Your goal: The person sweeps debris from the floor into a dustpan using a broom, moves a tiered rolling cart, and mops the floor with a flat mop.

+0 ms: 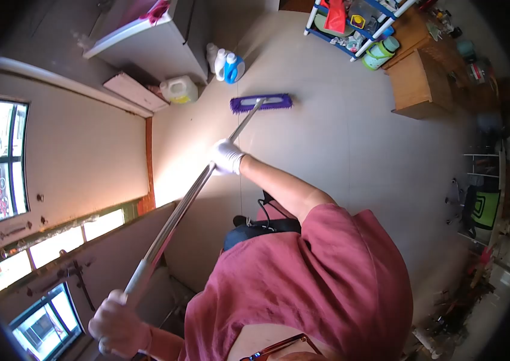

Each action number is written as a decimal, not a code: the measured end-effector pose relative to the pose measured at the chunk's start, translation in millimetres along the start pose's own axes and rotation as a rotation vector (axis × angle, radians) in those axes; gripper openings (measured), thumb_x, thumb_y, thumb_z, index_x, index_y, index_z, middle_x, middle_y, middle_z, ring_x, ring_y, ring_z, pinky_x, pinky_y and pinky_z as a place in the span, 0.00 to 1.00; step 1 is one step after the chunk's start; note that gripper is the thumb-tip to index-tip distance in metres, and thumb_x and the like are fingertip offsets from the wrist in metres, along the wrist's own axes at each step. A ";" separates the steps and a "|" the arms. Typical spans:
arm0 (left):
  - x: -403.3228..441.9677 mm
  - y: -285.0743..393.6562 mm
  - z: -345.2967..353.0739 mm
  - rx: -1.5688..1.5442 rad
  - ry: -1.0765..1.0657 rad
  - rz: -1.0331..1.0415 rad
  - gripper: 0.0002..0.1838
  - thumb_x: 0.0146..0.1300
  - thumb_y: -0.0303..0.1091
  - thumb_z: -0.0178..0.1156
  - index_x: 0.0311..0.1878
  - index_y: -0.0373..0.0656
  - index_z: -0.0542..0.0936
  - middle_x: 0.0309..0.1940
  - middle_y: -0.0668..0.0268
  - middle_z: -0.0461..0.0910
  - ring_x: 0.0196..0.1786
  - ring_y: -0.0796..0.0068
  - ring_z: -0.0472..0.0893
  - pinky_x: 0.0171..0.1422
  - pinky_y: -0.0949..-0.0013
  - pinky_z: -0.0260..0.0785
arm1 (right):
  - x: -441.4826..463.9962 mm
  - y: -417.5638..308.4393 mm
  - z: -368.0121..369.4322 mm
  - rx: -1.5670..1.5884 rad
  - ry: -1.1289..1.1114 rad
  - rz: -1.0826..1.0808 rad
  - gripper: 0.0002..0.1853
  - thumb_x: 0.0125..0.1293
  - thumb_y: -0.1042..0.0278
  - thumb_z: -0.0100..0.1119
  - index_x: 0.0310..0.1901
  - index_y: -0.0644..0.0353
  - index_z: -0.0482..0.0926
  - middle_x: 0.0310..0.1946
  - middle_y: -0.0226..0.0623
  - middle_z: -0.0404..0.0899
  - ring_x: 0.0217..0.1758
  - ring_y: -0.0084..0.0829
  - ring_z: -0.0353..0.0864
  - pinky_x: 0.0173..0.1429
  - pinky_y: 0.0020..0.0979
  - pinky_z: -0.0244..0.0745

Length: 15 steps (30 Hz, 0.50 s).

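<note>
A flat mop with a purple fringed head [234, 106] and a long silver pole [184, 203] slants across the view. Its head lies flat on the pale floor. Closed round the grey grip at the pole's upper end is my left hand [119, 325], at the lower left and slightly blurred. Farther down the pole, my right hand [227, 157] wears a white glove and is wrapped round the shaft, its arm stretched forward. The fingers of the right hand are partly hidden from this angle.
Beyond the mop head stand a blue bottle [231, 71], white bottles and a pale jug [179, 90] beside a white appliance [152, 54]. A shelf rack [354, 27], green flask [380, 54] and wooden cabinet [414, 85] are at right. A door [86, 138] with windows stands left.
</note>
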State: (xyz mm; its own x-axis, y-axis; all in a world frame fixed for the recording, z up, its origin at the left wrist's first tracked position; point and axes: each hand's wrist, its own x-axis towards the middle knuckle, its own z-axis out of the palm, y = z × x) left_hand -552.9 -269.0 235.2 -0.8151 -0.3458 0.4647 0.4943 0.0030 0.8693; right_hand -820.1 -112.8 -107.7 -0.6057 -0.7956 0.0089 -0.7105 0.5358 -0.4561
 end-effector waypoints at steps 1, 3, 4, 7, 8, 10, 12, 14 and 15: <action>10.8 -27.0 16.0 -0.024 0.001 -0.005 0.13 0.65 0.36 0.45 0.23 0.49 0.63 0.15 0.73 0.55 0.22 0.76 0.60 0.37 0.62 0.60 | 2.1 24.7 -13.7 -0.041 0.143 -0.008 0.07 0.43 0.58 0.60 0.16 0.48 0.75 0.18 0.36 0.77 0.25 0.43 0.79 0.33 0.40 0.74; 40.2 -66.0 69.7 0.640 -0.043 -0.265 0.11 0.63 0.35 0.45 0.23 0.51 0.62 0.16 0.73 0.56 0.21 0.75 0.61 0.27 0.66 0.58 | 5.7 64.1 -41.2 -0.002 0.189 0.107 0.06 0.44 0.60 0.63 0.22 0.51 0.78 0.25 0.40 0.79 0.32 0.43 0.80 0.39 0.43 0.74; 50.8 -95.5 87.5 0.660 -0.099 -0.276 0.11 0.63 0.33 0.45 0.23 0.49 0.63 0.17 0.71 0.59 0.22 0.74 0.64 0.28 0.68 0.60 | 7.6 87.0 -37.1 0.034 0.266 0.154 0.07 0.42 0.60 0.64 0.22 0.51 0.78 0.25 0.40 0.79 0.33 0.43 0.79 0.38 0.42 0.74; 52.4 -168.0 120.9 0.308 -0.327 -0.181 0.11 0.64 0.28 0.45 0.23 0.45 0.66 0.17 0.67 0.68 0.22 0.74 0.72 0.29 0.72 0.67 | -5.7 158.7 -12.4 0.055 0.294 0.351 0.10 0.44 0.58 0.66 0.23 0.54 0.79 0.27 0.39 0.80 0.37 0.43 0.81 0.41 0.40 0.77; 50.5 -174.2 130.3 0.230 -0.388 -0.133 0.10 0.62 0.28 0.47 0.22 0.44 0.68 0.18 0.67 0.69 0.23 0.72 0.72 0.34 0.68 0.68 | -7.5 165.5 -22.6 0.021 0.114 0.454 0.10 0.45 0.58 0.66 0.24 0.54 0.79 0.28 0.39 0.80 0.38 0.42 0.81 0.41 0.39 0.77; 44.8 -172.5 127.7 0.158 -0.453 -0.129 0.08 0.57 0.27 0.51 0.22 0.42 0.71 0.18 0.66 0.72 0.25 0.70 0.74 0.43 0.62 0.69 | -18.9 157.3 -43.7 -0.089 -0.072 0.469 0.08 0.45 0.60 0.66 0.25 0.52 0.82 0.32 0.38 0.82 0.39 0.40 0.82 0.40 0.39 0.78; 37.6 -153.1 114.0 0.161 -0.463 -0.207 0.05 0.54 0.26 0.54 0.24 0.40 0.74 0.19 0.64 0.74 0.25 0.67 0.76 0.51 0.56 0.70 | -26.2 152.6 -15.5 -0.081 0.124 0.279 0.04 0.43 0.65 0.64 0.23 0.52 0.81 0.29 0.39 0.81 0.35 0.41 0.82 0.37 0.39 0.78; 35.4 -119.1 102.5 0.215 -0.430 -0.278 0.06 0.53 0.27 0.54 0.22 0.40 0.74 0.17 0.65 0.74 0.24 0.67 0.76 0.52 0.56 0.70 | -27.2 137.4 13.6 -0.084 0.167 0.226 0.03 0.42 0.67 0.63 0.21 0.50 0.80 0.27 0.39 0.81 0.33 0.41 0.82 0.36 0.39 0.77; 30.1 -103.9 90.4 0.232 -0.414 -0.272 0.07 0.54 0.28 0.54 0.21 0.40 0.73 0.17 0.64 0.74 0.23 0.68 0.75 0.49 0.56 0.71 | -25.0 121.3 24.8 -0.080 0.113 0.261 0.03 0.41 0.65 0.64 0.21 0.49 0.80 0.26 0.38 0.81 0.33 0.41 0.82 0.36 0.39 0.77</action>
State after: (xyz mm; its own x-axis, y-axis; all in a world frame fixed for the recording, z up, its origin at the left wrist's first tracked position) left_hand -656.1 -194.9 174.1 -0.9782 0.0353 0.2048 0.2077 0.1883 0.9599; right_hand -882.3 -34.9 -185.3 -0.8044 -0.5941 0.0013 -0.5489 0.7424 -0.3841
